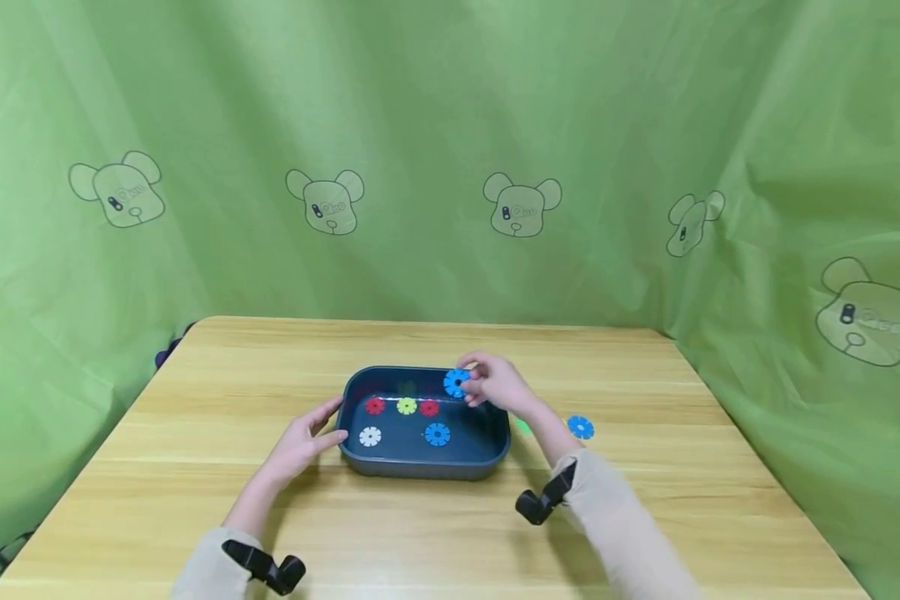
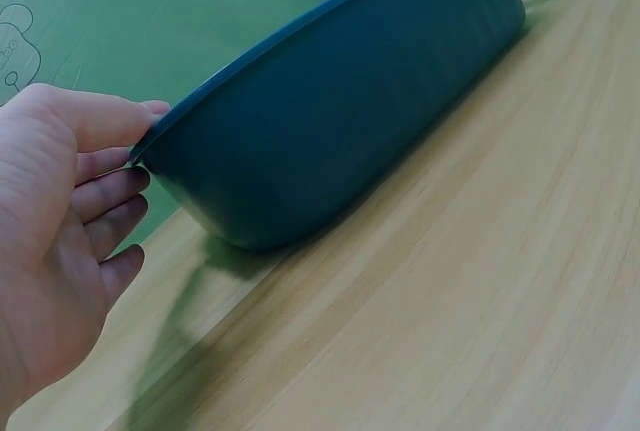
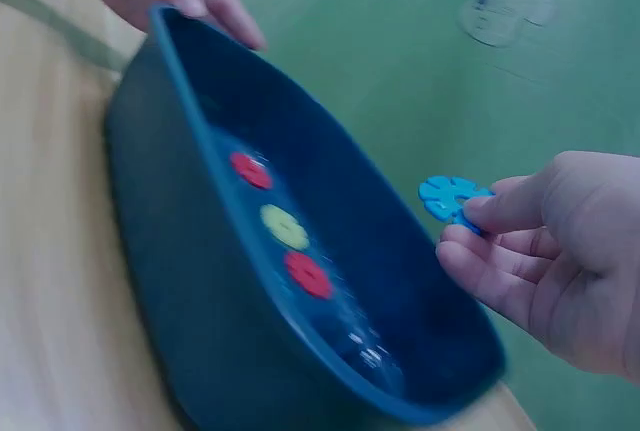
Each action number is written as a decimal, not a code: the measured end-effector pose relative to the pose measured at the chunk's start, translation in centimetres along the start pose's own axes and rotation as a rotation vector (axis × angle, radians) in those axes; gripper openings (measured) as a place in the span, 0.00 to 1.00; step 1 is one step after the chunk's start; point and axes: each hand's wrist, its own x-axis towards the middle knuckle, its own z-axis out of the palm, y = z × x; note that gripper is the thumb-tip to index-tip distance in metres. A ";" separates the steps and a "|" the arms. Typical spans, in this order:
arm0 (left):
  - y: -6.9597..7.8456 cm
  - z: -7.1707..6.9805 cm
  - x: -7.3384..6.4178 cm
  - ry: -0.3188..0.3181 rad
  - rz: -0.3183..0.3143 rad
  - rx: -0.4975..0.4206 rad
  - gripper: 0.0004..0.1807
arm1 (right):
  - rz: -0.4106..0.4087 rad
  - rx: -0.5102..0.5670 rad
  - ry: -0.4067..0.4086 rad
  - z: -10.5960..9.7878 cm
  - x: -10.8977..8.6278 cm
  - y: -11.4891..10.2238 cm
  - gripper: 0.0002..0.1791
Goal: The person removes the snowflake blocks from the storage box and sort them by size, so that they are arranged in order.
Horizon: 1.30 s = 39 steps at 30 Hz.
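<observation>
A dark blue-grey plastic tub (image 1: 427, 468) stands on the table. My left hand (image 1: 298, 448) holds its left end, thumb at the rim and fingers against the outer wall. Over the tub's far right part, my right hand (image 1: 502, 387) pinches a blue notched snowflake disc (image 3: 440, 197) between thumb and fingers, above the rim in the right wrist view. On the tub floor lie a white disc (image 1: 370, 437), a blue disc (image 1: 437, 434), a yellow disc (image 1: 407, 406), a red disc (image 1: 375, 406) and another red disc (image 1: 429, 407), spaced apart.
Right of the tub, another blue disc (image 1: 581, 427) lies on the wooden table (image 1: 390, 542). A green disc (image 1: 523, 426) is partly hidden by the right forearm. A green curtain (image 1: 420, 275) with bear-face prints hangs behind and beside the table.
</observation>
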 end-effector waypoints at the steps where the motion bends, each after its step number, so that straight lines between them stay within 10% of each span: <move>1: 0.0 0.0 0.0 -0.003 -0.003 -0.002 0.33 | -0.004 0.019 0.007 -0.7 -0.2 0.2 0.18; 17: 0.0 0.0 -0.1 0.001 -0.003 -0.008 0.33 | 0.085 -0.010 0.178 -10.2 -5.0 5.1 0.20; 39: 0.2 0.0 -0.1 0.008 -0.012 0.007 0.32 | 0.287 -0.094 0.327 -15.2 -9.8 13.7 0.22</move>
